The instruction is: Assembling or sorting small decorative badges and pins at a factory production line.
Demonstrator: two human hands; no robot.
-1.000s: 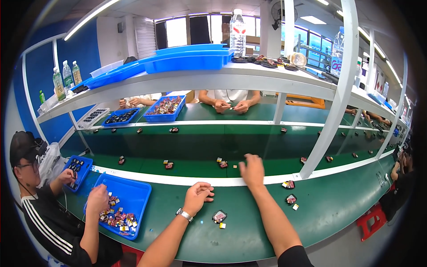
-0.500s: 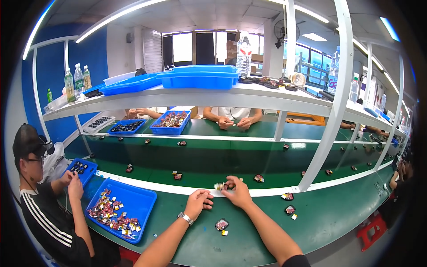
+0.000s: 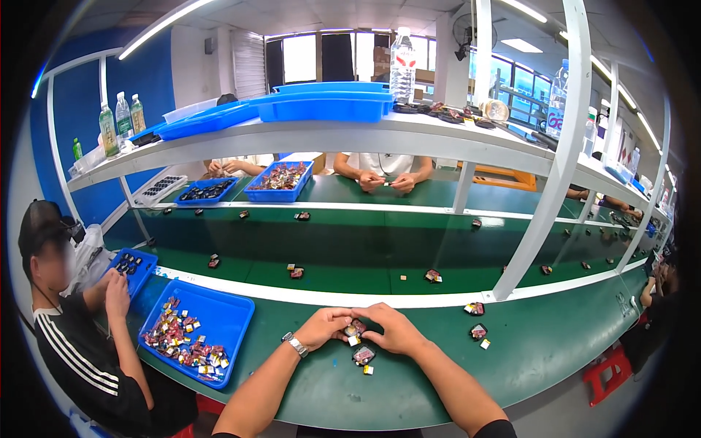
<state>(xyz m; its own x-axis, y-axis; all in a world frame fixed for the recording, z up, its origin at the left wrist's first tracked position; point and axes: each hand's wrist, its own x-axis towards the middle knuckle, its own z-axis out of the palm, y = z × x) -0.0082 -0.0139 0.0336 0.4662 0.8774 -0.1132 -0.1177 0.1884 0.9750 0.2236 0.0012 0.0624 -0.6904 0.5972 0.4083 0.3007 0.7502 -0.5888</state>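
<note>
My left hand (image 3: 325, 328), with a watch on its wrist, and my right hand (image 3: 394, 328) meet over the near green bench. Between their fingers is a small electronic module (image 3: 354, 331) with a reddish circuit board and a pale yellow-white piece hanging from it. Both hands' fingers close on its edges and partly hide it. Right below lies a similar black-rimmed module (image 3: 364, 355) with its own small yellow-white piece. Two more modules rest to the right of my right hand, one by the rail (image 3: 475, 309) and one nearer (image 3: 478, 331).
To my left is a blue tray (image 3: 244, 310) of loose modules, with a co-worker (image 3: 77, 343) beyond it. A white rail (image 3: 292, 296) divides my bench from the green conveyor belt (image 3: 328, 255), which carries spaced-out modules. A white post (image 3: 544, 157) rises at right, supporting the overhead shelf (image 3: 328, 139).
My right hand has come down from the rail with a module, and my left hand has joined it there. Modules on the belt have shifted slightly to the right.
</note>
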